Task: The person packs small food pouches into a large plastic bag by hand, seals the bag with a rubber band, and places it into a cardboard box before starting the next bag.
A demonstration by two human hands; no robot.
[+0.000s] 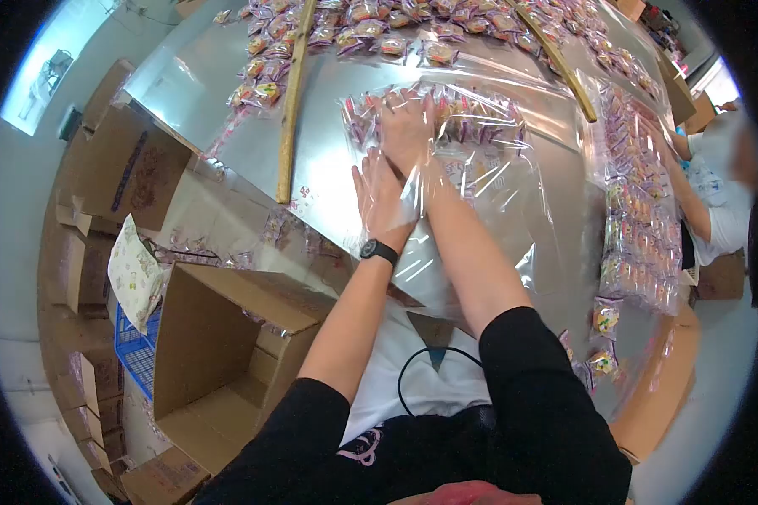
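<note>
A large clear plastic bag [514,202] lies on the metal table, with a row of small wrapped snack packets [480,122] inside its far end. My right hand [407,135] reaches over the left part of this row, fingers spread on the packets, with the clear film around the hand and wrist. Just nearer to me, my left hand [383,198] lies flat at the bag's left side, its fingers stretched out. A black watch [379,250] is on the left wrist.
Loose packets [370,29] cover the table's far part between wooden strips [293,109]. Filled bags [636,202] are stacked at the right edge, where another person [716,185] stands. An open cardboard box [219,337] and a blue crate [135,349] are at the lower left.
</note>
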